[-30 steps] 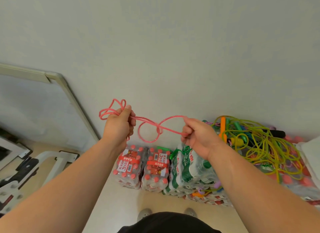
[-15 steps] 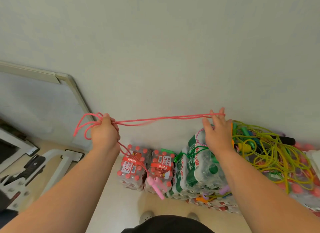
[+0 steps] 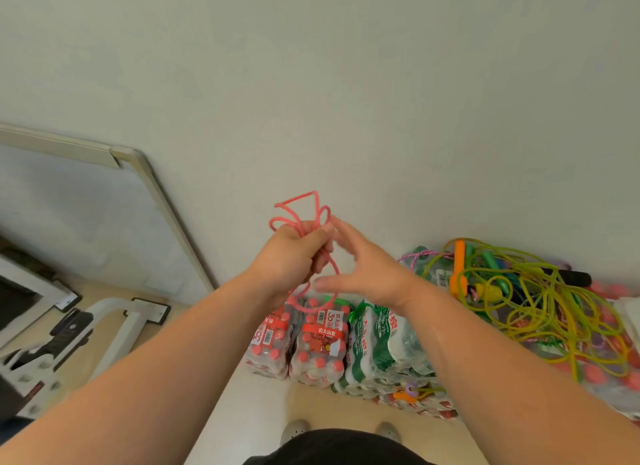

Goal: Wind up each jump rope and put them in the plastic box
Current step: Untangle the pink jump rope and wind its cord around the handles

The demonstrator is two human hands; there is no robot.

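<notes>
My left hand [image 3: 287, 256] grips a bundle of pink jump rope [image 3: 298, 211] loops in its fist, held up in front of the wall. More pink rope hangs down below the fist toward the bottle packs. My right hand [image 3: 367, 270] is right beside it with fingers straight and spread, its fingertips touching the rope at the fist. A tangled pile of other jump ropes [image 3: 526, 291], yellow-green with an orange handle [image 3: 459, 267], lies on top of bottle packs at the right. The plastic box is not in view.
Shrink-wrapped packs of water bottles [image 3: 318, 347] stand against the wall below my hands. A whiteboard [image 3: 86, 215] leans on the wall at left, above a white metal frame [image 3: 114, 329]. My shoes [image 3: 294, 430] show at the bottom.
My right hand has come in from the right, where it held the rope stretched out, to the left fist, adding another loop. The left hand has moved right and up a little.
</notes>
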